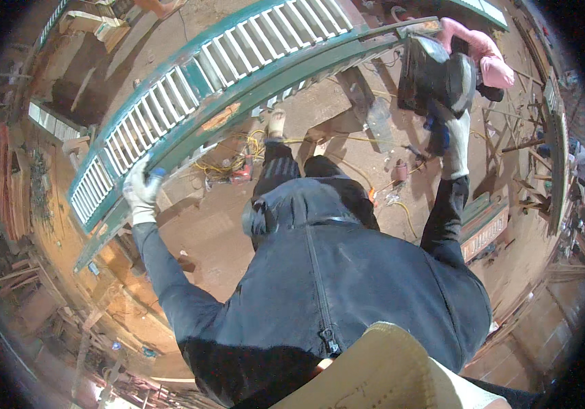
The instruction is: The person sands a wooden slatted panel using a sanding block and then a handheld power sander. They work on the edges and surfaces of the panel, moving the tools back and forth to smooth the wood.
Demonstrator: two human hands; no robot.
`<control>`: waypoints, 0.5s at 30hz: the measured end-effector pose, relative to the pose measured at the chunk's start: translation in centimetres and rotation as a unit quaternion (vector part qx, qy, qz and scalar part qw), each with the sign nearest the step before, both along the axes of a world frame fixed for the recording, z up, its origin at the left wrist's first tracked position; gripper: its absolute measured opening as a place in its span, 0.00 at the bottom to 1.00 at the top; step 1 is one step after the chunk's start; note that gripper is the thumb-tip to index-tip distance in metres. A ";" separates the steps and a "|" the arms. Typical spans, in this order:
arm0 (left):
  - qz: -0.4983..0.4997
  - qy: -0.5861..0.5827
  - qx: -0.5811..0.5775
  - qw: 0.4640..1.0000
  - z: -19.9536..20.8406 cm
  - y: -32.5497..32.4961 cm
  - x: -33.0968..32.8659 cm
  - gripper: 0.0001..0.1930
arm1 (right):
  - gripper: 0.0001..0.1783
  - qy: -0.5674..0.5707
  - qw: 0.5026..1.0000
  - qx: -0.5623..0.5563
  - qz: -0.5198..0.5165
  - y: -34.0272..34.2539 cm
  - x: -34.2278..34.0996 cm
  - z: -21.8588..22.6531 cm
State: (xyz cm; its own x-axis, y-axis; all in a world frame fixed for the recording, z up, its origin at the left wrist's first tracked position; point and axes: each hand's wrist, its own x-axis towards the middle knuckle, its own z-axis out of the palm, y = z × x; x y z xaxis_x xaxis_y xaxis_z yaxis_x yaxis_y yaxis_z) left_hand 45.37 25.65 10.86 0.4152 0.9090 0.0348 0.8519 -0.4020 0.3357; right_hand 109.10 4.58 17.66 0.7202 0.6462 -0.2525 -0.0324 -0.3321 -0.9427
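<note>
A long green shutter frame with white slats slants across the upper left. My left hand, in a white glove, grips its near edge toward the lower left end; a blue patch shows at the fingers. My right hand, also gloved, is raised at the right, closed around a dark object with blue parts; blur hides its kind. Just beyond that hand is a bulky black shape, partly smeared. A co-worker in a pink sleeve and pink head covering leans in by the shutter's far right end.
A red power tool lies on the dirt floor by my foot, among yellow cords. A reddish can stands to the right. Another slatted panel lies beside my right arm. Stacked boards line the left.
</note>
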 end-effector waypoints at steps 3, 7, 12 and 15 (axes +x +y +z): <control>-0.110 0.010 -0.044 0.993 3.2 0.4 6.4 0.36 | 0.15 0.015 0.998 -0.021 -0.053 -0.8 -3.6 -0.8; -0.225 0.050 -0.245 0.942 3.8 5.6 9.4 0.32 | 0.16 0.054 0.988 -0.034 -0.144 -3.0 -7.6 -2.8; -0.073 -0.270 -0.659 0.699 -1.1 11.9 19.0 0.28 | 0.14 0.143 0.945 -0.034 -0.290 -5.7 -12.8 -4.3; -0.103 -0.259 -0.637 0.719 -10.6 11.4 27.3 0.25 | 0.12 0.172 0.918 -0.036 -0.356 -4.7 -16.7 -3.6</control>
